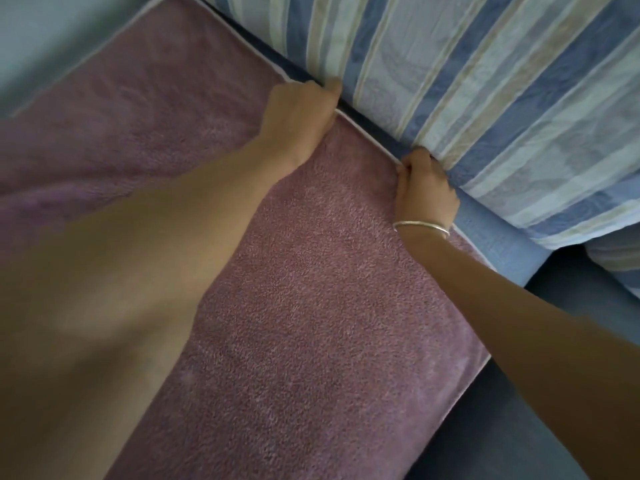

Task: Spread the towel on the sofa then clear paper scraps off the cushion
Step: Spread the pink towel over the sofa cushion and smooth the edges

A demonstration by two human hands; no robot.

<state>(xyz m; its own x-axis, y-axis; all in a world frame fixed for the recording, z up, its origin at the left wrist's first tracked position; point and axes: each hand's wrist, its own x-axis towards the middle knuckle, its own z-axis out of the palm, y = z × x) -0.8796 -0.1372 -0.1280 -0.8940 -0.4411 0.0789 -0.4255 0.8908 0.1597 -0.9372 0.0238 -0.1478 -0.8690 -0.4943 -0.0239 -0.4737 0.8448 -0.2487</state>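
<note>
A mauve terry towel [304, 306] with a white piped edge lies flat across the blue sofa seat [498, 244]. My left hand [301, 116] grips the towel's far edge where it meets the striped back cushion [485, 81], fingers curled over the hem. My right hand [424, 188], with a silver bangle on the wrist, pinches the same edge further right, at the foot of the cushion. No paper scraps show in this view.
The blue-and-cream striped back cushion fills the upper right. A second striped cushion [620, 268] peeks in at the right edge. Dark blue sofa fabric [519, 410] runs along the towel's right side. A pale wall or floor [41, 46] shows at upper left.
</note>
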